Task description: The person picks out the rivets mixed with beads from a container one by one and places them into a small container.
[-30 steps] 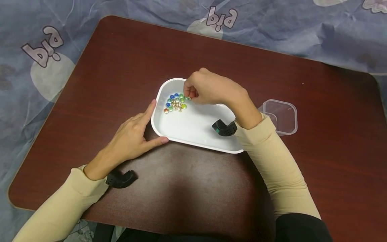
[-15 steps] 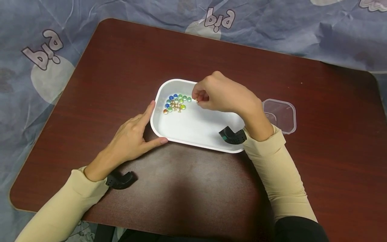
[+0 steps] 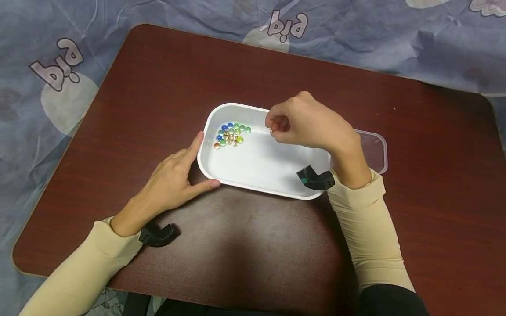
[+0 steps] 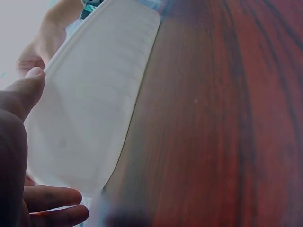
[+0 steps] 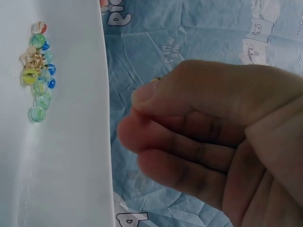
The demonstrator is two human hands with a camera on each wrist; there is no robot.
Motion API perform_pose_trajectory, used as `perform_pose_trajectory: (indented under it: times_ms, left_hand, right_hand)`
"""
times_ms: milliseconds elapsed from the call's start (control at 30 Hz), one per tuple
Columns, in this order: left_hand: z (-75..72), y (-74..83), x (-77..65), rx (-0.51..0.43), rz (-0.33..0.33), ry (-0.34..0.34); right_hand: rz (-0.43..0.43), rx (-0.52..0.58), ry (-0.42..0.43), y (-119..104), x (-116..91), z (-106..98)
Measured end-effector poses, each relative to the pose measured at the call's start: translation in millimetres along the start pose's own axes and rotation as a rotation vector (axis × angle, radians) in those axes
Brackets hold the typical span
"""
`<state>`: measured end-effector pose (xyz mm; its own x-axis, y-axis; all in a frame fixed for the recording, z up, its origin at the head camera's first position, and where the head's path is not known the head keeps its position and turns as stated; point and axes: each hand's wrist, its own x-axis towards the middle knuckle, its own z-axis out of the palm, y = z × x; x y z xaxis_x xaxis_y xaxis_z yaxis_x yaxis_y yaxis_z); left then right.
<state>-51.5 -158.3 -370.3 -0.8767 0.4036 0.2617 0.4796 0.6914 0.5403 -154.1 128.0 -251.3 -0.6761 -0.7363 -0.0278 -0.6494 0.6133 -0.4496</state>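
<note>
**Shallow white rectangular tray with rounded corners (image 3: 253, 162), holding glassy marbles (image 3: 242, 127) and small shiny gold-coloured pieces (image 3: 229, 139); two hands at work**

Head view. Tray: centre of frame, on a dark red-brown wood-grain table (image 3: 435, 197). Marbles: blue, green, yellow-green, one orange-red; grouped in the tray's upper left part, gold-coloured pieces clustered among them. Left hand (image 3: 170, 175): left of centre, thumb and index finger spread apart, touching the tray's rim at its left end and lower left corner. Right hand (image 3: 314, 125): right of centre, above the tray, pinching one tiny gold-coloured item (image 3: 270, 130) between thumb and fingertips. Clear plastic square-cornered container (image 3: 375, 151): right of the tray, partly hidden by the right wrist. Two black curved wrist mounts (image 3: 158, 235); cream long sleeves (image 3: 371, 237), lower left and lower right. Blue printed cloth (image 3: 189, 17): top and left edges.

Left wrist view. Tray's outer wall: left half, slanting. Thumb at the rim, two fingers straight at lower left; right hand beyond, upper left.

Right wrist view. Marbles and gold-coloured pieces: upper left, inside the tray. Right hand: right half, thumb against index finger; a gold glint shows behind the thumb tip.
</note>
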Motion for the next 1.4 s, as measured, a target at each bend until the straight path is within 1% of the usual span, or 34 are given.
perform_pose_trajectory:
  times_ms: [267,467,600,833,1000,1200,1400]
  left_hand:
    - [0.9,0.4,-0.2,-0.002,0.002,0.0]
    - [-0.7,1.2,-1.0,-0.006,-0.024,-0.018]
    - [-1.0,1.3,-1.1,-0.004,-0.026,-0.023]
    - [-0.4,0.9,-0.8,-0.005,-0.014,-0.015]
    - [-0.5,0.9,-0.5,-0.005,-0.024,-0.025]
    - [-0.4,1.3,-0.2,-0.009,-0.025,-0.027]
    - [-0.1,1.0,-0.2,-0.014,-0.008,-0.015]
  right_hand:
    - [-0.022,-0.009,0.029,5,-8,-2]
    - [-0.014,-0.026,0.031,9,-13,-2]
    - [-0.006,-0.028,0.035,12,-17,-4]
    - [0.036,-0.023,0.048,18,-28,-8]
    - [0.073,-0.024,0.054,24,-35,-9]
    - [0.087,-0.048,0.088,30,-45,-13]
    - [0.123,-0.021,0.116,33,-54,-20]
